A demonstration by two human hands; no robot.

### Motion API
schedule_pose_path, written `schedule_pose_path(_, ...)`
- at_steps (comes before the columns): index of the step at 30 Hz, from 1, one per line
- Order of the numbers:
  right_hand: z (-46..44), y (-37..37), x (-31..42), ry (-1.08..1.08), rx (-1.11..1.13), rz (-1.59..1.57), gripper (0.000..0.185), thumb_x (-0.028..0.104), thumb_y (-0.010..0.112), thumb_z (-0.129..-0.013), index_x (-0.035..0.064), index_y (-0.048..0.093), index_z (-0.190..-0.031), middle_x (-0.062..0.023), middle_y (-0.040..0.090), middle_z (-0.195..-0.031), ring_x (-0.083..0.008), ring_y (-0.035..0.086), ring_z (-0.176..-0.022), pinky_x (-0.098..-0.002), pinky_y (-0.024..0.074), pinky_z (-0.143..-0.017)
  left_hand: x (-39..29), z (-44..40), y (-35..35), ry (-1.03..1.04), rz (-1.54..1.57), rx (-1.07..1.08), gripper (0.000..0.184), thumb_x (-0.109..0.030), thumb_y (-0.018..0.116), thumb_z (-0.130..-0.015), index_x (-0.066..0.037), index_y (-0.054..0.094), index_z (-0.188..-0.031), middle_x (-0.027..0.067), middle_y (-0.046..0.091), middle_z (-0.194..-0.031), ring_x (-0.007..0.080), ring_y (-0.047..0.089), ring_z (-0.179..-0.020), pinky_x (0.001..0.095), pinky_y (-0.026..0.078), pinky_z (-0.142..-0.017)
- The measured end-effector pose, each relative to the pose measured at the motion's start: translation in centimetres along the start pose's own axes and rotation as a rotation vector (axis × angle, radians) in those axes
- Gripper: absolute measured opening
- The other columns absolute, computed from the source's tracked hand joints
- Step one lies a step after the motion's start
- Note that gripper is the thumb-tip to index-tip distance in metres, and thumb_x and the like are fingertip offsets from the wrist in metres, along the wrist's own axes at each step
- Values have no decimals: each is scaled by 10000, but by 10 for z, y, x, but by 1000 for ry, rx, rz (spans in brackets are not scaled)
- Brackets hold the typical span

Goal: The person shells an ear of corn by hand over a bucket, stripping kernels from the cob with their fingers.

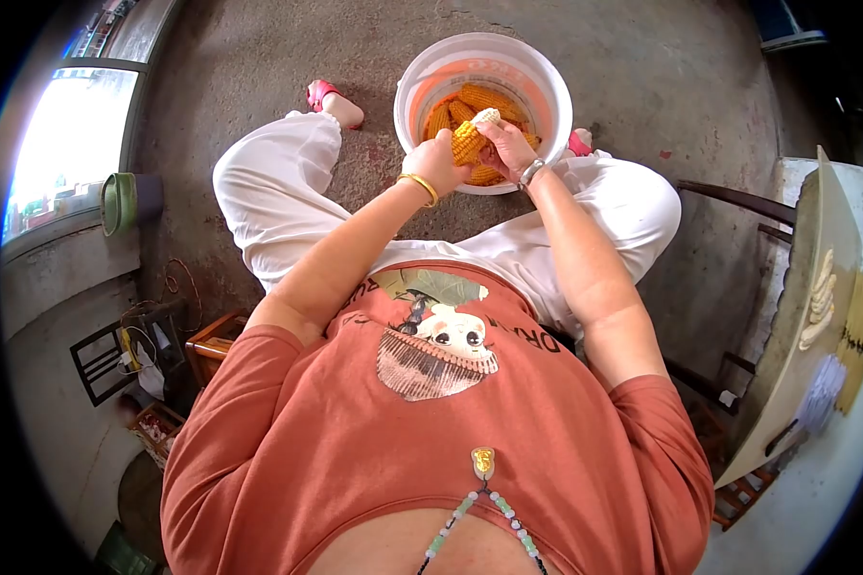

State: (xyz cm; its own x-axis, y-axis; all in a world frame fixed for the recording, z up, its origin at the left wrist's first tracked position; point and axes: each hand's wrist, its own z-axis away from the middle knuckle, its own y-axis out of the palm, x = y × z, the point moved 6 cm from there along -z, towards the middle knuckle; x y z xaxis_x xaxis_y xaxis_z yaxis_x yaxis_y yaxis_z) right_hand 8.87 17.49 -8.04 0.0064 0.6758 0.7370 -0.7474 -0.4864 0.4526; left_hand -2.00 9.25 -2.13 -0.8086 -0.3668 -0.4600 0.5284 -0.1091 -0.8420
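Observation:
Above the bucket, my left hand [437, 163] is closed around a yellow corn cob [467, 143] with kernels on it. My right hand [510, 151] grips at the cob's other side, fingers bent against it. A pale, bare cob end [487, 116] sticks out at the right fingertips; whether it belongs to the same cob or a second one, I cannot tell. Below both hands, several yellow corn cobs [490, 99] lie in a white bucket [551, 81], partly hidden by the hands. The bucket stands on the floor between my legs.
A board [786, 316] with pale pieces on it stands at the right, near a dark wooden bar [738, 203]. At the left, a green container [119, 203] sits by the bright window [67, 144]. A small wooden box [216, 335] is beside my left arm.

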Motion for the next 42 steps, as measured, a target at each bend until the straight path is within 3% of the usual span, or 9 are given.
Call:
schedule_pose_path(18,-3,0,0,19,25,93,307,335,691,-851,109,579,-1025,26,584,-862,-51,544,-672,-194,482,-563,1,2,2,-45,1,8,480,-343,722,-732,-14,478,-981,220,655,-826,391,646,-808,459,512,-694)
schedule_pose_path(25,-4,-2,4,23,89,31,279,246,628,-898,91,550,-1116,4,574,-955,-62,563,-745,-211,535,-646,11,-5,-1,-69,118,42,517,-408,713,-723,-27,494,-996,189,674,-879,350,659,-868,434,518,-736)
schedule_pose_path(30,-2,1,7,11,108,-3,272,210,591,-912,100,536,-1155,-4,574,-974,-71,579,-794,-228,559,-698,8,-4,-6,-25,41,-54,529,-425,725,-719,-29,490,-981,190,670,-850,354,660,-832,436,517,-695)
schedule_pose_path(36,15,11,27,7,-32,70,349,301,674,-872,87,552,-1120,-5,583,-956,-64,576,-760,-199,529,-657,-14,6,-15,66,-67,-117,524,-413,726,-729,-33,471,-985,186,663,-814,355,660,-793,441,519,-663)
schedule_pose_path(42,2,4,17,-49,32,105,371,328,707,-851,82,563,-1089,6,583,-909,-53,560,-716,-199,509,-611,-7,6,-11,62,102,-212,535,-373,746,-709,-20,486,-1015,207,659,-852,363,655,-834,436,522,-712)
